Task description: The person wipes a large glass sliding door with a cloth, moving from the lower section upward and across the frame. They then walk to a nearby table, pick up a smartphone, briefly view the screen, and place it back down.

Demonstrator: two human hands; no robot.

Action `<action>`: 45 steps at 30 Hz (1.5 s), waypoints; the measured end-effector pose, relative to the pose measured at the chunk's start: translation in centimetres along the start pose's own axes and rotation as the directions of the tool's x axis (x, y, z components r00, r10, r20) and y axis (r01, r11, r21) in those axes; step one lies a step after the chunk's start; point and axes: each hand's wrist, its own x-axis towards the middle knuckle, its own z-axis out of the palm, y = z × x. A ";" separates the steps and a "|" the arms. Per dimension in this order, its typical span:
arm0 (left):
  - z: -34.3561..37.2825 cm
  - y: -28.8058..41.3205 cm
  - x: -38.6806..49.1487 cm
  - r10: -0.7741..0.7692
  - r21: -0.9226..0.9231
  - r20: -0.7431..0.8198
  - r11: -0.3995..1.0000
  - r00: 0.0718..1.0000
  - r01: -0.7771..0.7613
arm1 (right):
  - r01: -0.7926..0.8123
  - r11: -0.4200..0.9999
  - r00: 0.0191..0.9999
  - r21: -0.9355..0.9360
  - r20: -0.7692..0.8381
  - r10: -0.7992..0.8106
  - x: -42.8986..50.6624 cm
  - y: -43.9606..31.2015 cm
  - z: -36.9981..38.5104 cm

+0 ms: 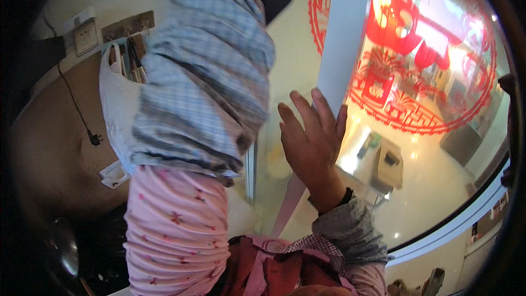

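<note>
My right hand (pixel 312 144) is raised with its back towards me and its fingers apart, in front of the pale frame (pixel 345 20) of a glass panel. It holds nothing; whether it touches the frame or glass cannot be told. My left arm, in a pink flowered sleeve (pixel 176 230) and a blue checked oversleeve (pixel 205 78), reaches to the top of the picture. My left hand is not in view. Beyond that oversleeve a black object (pixel 279 3) shows, its kind unclear. A red paper-cut decoration (pixel 378 86) covers part of the glass.
At left, a white plastic bag (pixel 117 111) hangs below a hook rail (pixel 128 26), beside a wall socket (pixel 86 38) and a dangling black plug (pixel 94 137). A dark pan (pixel 68 250) is at lower left. Through the glass a cardboard box (pixel 387 164) stands on a table.
</note>
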 end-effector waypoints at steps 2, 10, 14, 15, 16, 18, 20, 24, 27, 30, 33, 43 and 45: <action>0.0 -0.4 -2.3 0.000 -0.004 0.015 1.000 1.000 0.000 | -0.021 1.000 0.999 0.013 -0.048 0.022 0.0 -0.1 0.4; -1.4 1.7 -29.8 -0.048 -0.160 0.111 0.985 0.993 0.065 | -0.043 0.998 0.998 0.042 -0.043 0.045 -0.5 0.2 0.7; -5.8 7.6 -46.6 -0.189 -0.235 0.460 0.916 0.867 0.324 | -0.032 0.998 0.997 0.059 -0.073 0.036 -0.6 0.4 1.1; -6.9 9.5 -50.0 -0.276 -0.364 0.546 0.772 0.791 0.521 | -0.025 0.998 0.996 0.049 -0.084 0.029 -0.7 0.4 1.2; -7.9 10.9 -52.8 -0.374 -0.462 0.639 0.511 0.672 0.725 | -0.012 0.999 0.995 0.030 -0.099 0.015 -0.6 0.4 1.4; -8.7 12.6 -56.9 -0.438 -0.483 0.766 0.090 0.470 0.871 | -0.010 1.000 0.998 0.012 -0.070 0.011 -0.5 0.2 1.5; -8.4 12.1 -58.3 -0.452 -0.458 0.784 0.042 0.426 0.888 | -0.007 1.000 0.998 -0.002 -0.068 0.006 -0.4 0.1 1.5; -6.5 6.7 -52.2 -0.241 -0.230 0.257 0.925 0.936 0.301 | 0.005 1.000 0.994 -0.009 -0.105 -0.005 -0.5 0.1 1.3; -4.0 4.2 -43.1 -0.486 -0.412 0.145 0.762 0.862 0.499 | 0.007 1.000 0.994 -0.008 -0.109 -0.008 -0.7 0.4 1.5; -4.1 5.3 -39.8 -0.498 -0.453 0.134 0.738 0.857 0.500 | 0.025 0.998 0.994 0.054 -0.106 -0.019 -0.3 0.7 1.7; -8.1 7.7 -44.2 -0.427 -0.324 0.394 0.764 0.814 0.558 | 0.001 0.984 0.997 0.181 -0.079 0.014 -0.1 0.1 0.1; -33.2 16.1 -60.4 -0.487 0.406 0.715 -0.295 -0.501 0.865 | -0.471 0.663 0.604 0.581 0.761 -0.238 -24.7 -5.5 -7.0; -36.4 19.0 -61.6 -0.554 0.346 0.715 -0.252 -0.428 0.904 | -0.632 0.618 0.396 0.468 0.880 -0.262 -30.3 -5.5 -7.5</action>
